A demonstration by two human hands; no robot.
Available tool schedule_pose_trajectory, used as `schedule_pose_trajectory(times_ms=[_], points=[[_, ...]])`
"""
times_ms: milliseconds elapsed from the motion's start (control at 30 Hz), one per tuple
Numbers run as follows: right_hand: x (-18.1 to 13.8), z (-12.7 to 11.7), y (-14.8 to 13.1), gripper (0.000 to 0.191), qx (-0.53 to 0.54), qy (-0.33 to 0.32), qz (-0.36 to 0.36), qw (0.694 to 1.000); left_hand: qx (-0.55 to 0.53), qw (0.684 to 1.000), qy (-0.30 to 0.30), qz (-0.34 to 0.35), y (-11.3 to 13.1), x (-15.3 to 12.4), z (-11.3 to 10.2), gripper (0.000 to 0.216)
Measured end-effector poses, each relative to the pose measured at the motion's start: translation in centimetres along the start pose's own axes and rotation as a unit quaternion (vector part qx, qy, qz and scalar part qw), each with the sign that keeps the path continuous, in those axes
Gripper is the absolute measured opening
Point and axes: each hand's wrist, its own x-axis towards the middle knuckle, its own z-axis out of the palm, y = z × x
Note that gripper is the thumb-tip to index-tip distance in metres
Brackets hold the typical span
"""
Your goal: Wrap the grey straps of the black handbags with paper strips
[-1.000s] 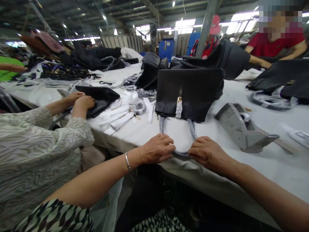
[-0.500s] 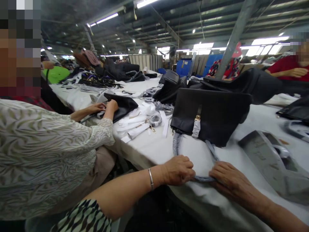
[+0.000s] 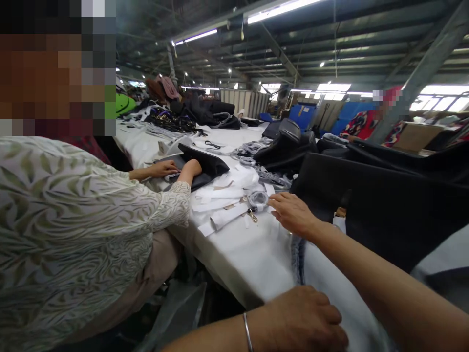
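Note:
A black handbag (image 3: 388, 215) lies on the white-covered table, with a gold clasp (image 3: 340, 212) on its front. Its handle (image 3: 298, 261), wrapped in clear film, runs down to my left hand (image 3: 304, 318). The fingers of that hand are curled over the handle, and the part inside the grip is hidden. Stretched across the bag's left end, my right hand (image 3: 293, 215) has its fingers extended. The fingertips are at the edge of a film-wrapped coiled strap (image 3: 258, 199), and nothing shows in the hand. A gold snap hook (image 3: 252, 215) lies just below the coil.
Strips of white paper (image 3: 229, 215) are scattered left of the coil. A co-worker in a patterned blouse (image 3: 73, 234) sits close on my left, both hands at another black bag (image 3: 208, 168). More black bags (image 3: 286, 144) and wrapped straps are heaped behind. The table edge runs below.
My right hand has left the handle and moved up and left to the coiled strap. My left hand is now lower in view, still at the handle. The view has turned left.

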Motion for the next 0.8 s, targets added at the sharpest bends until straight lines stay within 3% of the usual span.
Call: schedule_pose_trajectory(times_ms=[100,200,267,333,467,600,700,800], points=[[4.9,3.0,0.0,0.025,-0.01,-0.076,0.023,0.997,0.004,1.0,0.025,0.005,-0.4,-0.2,0.6,0.02],[6.6,5.2,0.1,0.02,-0.009,-0.097,0.031,0.995,-0.011,0.999,0.034,0.007,-0.5,-0.2,0.8,0.02],[6.4,5.1,0.2,0.022,-0.008,-0.103,0.043,0.994,-0.021,0.999,0.029,0.001,-0.3,-0.2,0.4,0.025],[5.1,3.6,0.5,0.026,-0.008,-0.098,0.06,0.993,-0.033,0.999,0.022,-0.015,0.0,-0.1,-0.2,0.036],[-1.2,-2.4,1.4,0.031,-0.016,-0.048,0.071,0.996,-0.04,0.999,0.004,-0.036,0.4,0.1,-1.4,0.046],[-11.6,-6.7,0.5,0.03,-0.057,-0.06,0.143,0.986,-0.033,0.999,-0.003,-0.028,0.5,0.3,-1.7,0.035],[-18.5,-6.2,-2.0,0.028,-0.068,-0.088,0.225,0.968,-0.004,1.0,0.016,-0.007,0.9,0.0,-1.4,0.03],[-22.0,-4.0,-4.8,0.019,-0.013,-0.119,0.215,0.969,0.039,0.994,0.096,0.02,1.2,-0.7,-0.9,0.021]])
